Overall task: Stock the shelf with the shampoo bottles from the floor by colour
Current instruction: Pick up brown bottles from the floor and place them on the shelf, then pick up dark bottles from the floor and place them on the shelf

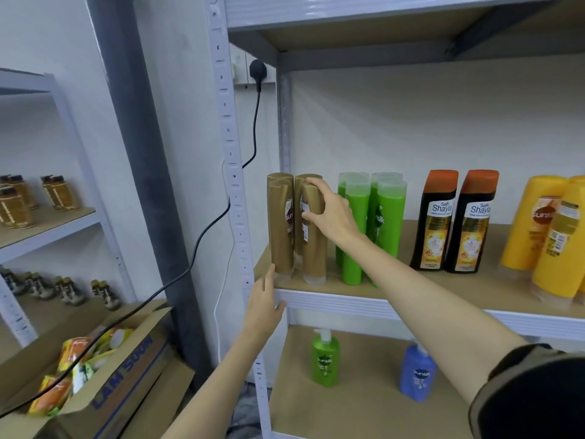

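Several brown shampoo bottles stand cap-down at the left end of the shelf board. My right hand grips the front right brown bottle near its top. My left hand rests on the shelf's front rail, its fingertip touching the base of the front left brown bottle. To the right stand several green bottles, two black Shayla bottles and several yellow bottles, grouped by colour.
On the shelf below stand a green pump bottle and a blue pump bottle. A cardboard box of packets sits on the floor at left. A black cable hangs from a wall plug. Another rack holds jars.
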Demonstrator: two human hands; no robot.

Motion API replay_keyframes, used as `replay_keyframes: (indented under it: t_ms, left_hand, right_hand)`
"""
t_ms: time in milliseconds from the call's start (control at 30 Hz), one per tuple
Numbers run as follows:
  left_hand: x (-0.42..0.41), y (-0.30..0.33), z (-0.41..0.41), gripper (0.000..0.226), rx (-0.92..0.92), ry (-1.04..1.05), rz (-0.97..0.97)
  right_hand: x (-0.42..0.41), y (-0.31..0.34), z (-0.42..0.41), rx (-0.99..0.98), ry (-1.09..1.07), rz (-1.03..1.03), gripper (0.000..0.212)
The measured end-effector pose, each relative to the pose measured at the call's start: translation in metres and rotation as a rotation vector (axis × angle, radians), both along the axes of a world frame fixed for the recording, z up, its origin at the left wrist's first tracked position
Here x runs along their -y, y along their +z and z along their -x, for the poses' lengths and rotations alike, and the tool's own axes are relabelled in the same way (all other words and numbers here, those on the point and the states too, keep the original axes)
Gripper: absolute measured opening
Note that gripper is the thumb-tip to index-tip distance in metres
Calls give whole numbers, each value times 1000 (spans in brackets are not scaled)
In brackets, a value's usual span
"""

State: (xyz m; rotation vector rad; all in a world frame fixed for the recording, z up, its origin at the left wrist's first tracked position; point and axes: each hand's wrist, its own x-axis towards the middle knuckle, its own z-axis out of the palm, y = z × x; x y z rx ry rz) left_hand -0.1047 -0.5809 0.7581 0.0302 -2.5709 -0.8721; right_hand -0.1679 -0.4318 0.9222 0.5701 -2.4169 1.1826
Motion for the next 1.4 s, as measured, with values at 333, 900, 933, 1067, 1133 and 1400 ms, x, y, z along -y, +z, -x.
replay_keyframes:
  t_ms: [333,900,933,1067,1133,1400]
  left_hand:
    - [3,4,0,78,79,-11,82]
    - [-95,-71,-101,50,166,85,62]
    - [-101,-88,-107,50,218,84,69]
    - [-116,-173,-129,45,393,40,75]
    - [-119,-227,-136,45,457,42,79]
    - [-95,-496,-151,42,665,82,90]
  right_hand:
    - [-1,-2,-17,55,-26,62,91]
    - [-124,-120,-119,162,71,-34,65]
    - [-134,-139,-120,199,66,-42,60]
    - [-164,-242,-131,444,94,-142,52]
    - [-173,-313,-135,583,123,-212,56]
    - [-170,-636,-159,913,276,-315,65]
